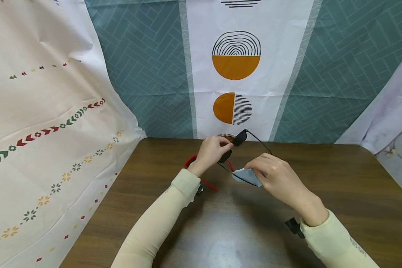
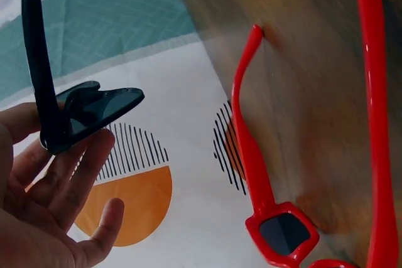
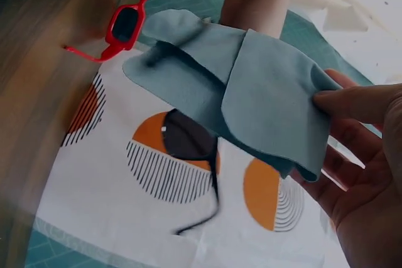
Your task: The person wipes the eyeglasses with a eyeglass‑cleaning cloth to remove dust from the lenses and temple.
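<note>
Up above the table, my left hand [image 1: 210,152] pinches a pair of black sunglasses [image 1: 239,137] near a lens. Its temple arms stretch toward my right hand [image 1: 279,178]. That hand holds a light blue cloth [image 3: 276,101] between thumb and fingers, folded over and hanging around one temple of the sunglasses. In the left wrist view the frame [image 2: 94,114] is seen edge-on, with some fingers of the left hand [image 2: 56,211] spread beneath it. A red pair of sunglasses [image 2: 251,161] lies on the table behind the left hand, temples unfolded.
The brown wooden table [image 1: 227,230] reaches back to a teal and white patterned cloth [image 1: 144,74] hanging behind it. At the left hangs a cream cloth [image 1: 53,149] with coloured motifs. A pale curtain [image 1: 388,108] is on the right.
</note>
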A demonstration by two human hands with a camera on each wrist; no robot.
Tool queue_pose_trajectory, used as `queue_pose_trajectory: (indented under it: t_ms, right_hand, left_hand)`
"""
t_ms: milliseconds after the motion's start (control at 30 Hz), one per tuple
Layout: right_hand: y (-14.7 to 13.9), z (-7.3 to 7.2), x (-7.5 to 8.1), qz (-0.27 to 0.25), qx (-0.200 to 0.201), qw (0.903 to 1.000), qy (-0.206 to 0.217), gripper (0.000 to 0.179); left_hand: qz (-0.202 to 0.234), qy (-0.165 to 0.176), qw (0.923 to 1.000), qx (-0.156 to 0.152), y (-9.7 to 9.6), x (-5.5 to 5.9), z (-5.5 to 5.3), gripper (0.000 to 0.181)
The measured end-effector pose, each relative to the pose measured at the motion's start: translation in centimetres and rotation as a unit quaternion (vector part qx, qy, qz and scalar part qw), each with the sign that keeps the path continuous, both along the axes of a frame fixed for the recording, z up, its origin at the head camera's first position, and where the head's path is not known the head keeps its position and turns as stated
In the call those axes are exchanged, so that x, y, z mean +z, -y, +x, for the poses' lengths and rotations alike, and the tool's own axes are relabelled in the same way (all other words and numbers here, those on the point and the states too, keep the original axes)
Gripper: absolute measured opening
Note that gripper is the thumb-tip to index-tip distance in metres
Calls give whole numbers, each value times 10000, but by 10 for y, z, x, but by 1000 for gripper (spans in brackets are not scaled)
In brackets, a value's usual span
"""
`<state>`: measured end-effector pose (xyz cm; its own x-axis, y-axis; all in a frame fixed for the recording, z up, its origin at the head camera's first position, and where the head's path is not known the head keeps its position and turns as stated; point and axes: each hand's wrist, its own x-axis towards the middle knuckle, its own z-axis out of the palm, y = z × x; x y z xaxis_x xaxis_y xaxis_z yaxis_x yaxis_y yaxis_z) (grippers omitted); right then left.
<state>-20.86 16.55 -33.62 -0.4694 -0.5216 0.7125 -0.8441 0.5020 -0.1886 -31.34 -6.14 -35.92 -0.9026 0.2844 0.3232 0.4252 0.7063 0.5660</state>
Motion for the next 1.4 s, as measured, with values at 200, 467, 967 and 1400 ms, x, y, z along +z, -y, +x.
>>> queue_pose_trajectory:
  t_ms: [200,467,967,1400]
  right_hand:
    - [3,8,8,108,62,9999,63,33]
    - [17,25,4,358,563,9955,670,28]
    - [64,50,-41,-206,2331,9122,3365,23]
    - [60,43,-86,1134,772,9159,3772,21]
  left_hand:
    - [-493,-90,9986,-157,-4,1,-4,18]
    - [-777,-246,9952,-544,-9,4,-14,17]
    - [-1487,185,9784,-1426,-24,9,-33,18]
    - [-1719,316,9701,-1686,-56,-4,-38,22]
